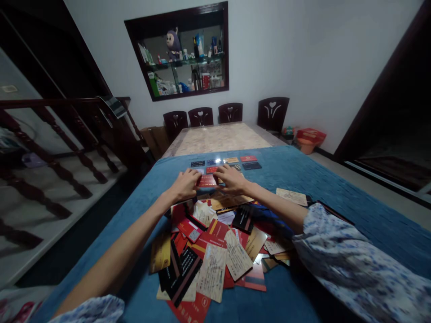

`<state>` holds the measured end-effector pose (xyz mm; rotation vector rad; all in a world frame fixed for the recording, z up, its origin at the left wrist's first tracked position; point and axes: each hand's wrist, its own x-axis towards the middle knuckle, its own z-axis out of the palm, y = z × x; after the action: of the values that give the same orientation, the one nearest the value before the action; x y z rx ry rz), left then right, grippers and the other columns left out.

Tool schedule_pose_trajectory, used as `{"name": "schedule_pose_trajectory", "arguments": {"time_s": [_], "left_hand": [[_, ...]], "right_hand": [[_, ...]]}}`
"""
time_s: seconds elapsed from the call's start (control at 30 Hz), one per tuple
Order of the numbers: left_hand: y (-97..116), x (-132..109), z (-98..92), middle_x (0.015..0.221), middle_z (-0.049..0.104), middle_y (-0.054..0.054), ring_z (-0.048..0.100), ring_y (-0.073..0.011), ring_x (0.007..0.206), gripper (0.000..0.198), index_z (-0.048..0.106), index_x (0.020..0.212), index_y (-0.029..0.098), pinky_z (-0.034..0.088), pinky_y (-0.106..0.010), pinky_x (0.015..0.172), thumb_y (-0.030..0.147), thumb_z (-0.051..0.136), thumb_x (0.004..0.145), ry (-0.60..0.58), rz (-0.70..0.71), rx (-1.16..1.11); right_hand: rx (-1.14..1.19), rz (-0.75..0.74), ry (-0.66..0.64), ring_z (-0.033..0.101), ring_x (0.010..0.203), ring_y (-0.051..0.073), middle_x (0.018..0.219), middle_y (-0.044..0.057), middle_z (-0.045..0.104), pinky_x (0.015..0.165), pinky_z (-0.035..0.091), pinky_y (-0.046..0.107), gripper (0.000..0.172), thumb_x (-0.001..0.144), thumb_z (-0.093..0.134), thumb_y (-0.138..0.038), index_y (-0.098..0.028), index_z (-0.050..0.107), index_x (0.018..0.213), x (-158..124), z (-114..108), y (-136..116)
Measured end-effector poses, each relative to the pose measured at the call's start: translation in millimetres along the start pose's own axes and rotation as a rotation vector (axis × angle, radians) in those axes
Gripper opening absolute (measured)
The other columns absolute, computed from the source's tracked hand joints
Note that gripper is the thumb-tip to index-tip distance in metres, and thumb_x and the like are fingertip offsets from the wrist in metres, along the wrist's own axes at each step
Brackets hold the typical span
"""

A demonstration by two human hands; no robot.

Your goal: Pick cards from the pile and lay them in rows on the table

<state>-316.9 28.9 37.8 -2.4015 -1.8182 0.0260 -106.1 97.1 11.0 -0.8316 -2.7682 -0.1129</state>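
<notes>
A red bank card [206, 181] is held between my two hands, just beyond a heap of cards. My left hand [187, 183] grips its left edge with bent fingers. At its right edge, my right hand [230, 178] holds on with thumb and fingers. Behind it several cards lie in rows, among them a red card [248, 159], a dark card [252, 166] and a black card [197, 163]. Nearer to me is the loose card heap [215, 237], mixed red, black, gold and cream, partly hidden by my forearms.
A blue cloth [141, 215] covers the near part of the table; its bare far end [222, 134] shows beyond. A cream card [291, 196] lies right of the heap. Chairs [201, 117] stand at the far end, a wooden railing [50, 125] on the left.
</notes>
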Motion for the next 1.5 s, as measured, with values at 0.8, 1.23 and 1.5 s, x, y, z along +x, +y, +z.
{"name": "schedule_pose_trajectory", "arguments": {"time_s": [0.8,1.23,1.5], "left_hand": [[-62.2,3.7,38.4,0.137,0.057,-0.01,0.05,-0.0304,0.125,0.05,0.055,0.132,0.026,0.046,-0.048,0.098,0.021,0.055,0.083,-0.078,-0.163,-0.042],[-75.6,19.6,55.3,0.137,0.058,-0.008,0.053,-0.029,0.124,0.045,0.059,0.128,0.026,0.048,-0.044,0.1,0.024,0.056,0.083,-0.121,-0.156,-0.035],[-75.6,22.6,54.3,0.138,0.058,-0.009,0.052,-0.0292,0.127,0.046,0.058,0.13,0.025,0.048,-0.043,0.101,0.024,0.056,0.084,-0.177,-0.179,-0.046]], "right_hand": [[0.0,0.011,-0.136,0.045,0.117,0.033,0.129,0.015,0.057,0.088,0.044,0.043,0.034,0.087,0.062,-0.038,-0.018,0.066,0.114,78.3,38.7,-15.0],[-0.016,0.034,-0.191,0.045,0.12,0.035,0.13,0.015,0.058,0.091,0.046,0.048,0.036,0.085,0.063,-0.039,-0.018,0.067,0.114,91.5,53.4,-8.0],[-0.011,0.05,-0.229,0.046,0.122,0.037,0.132,0.016,0.058,0.093,0.047,0.052,0.037,0.084,0.062,-0.037,-0.02,0.068,0.116,95.0,52.8,-8.4]]}}
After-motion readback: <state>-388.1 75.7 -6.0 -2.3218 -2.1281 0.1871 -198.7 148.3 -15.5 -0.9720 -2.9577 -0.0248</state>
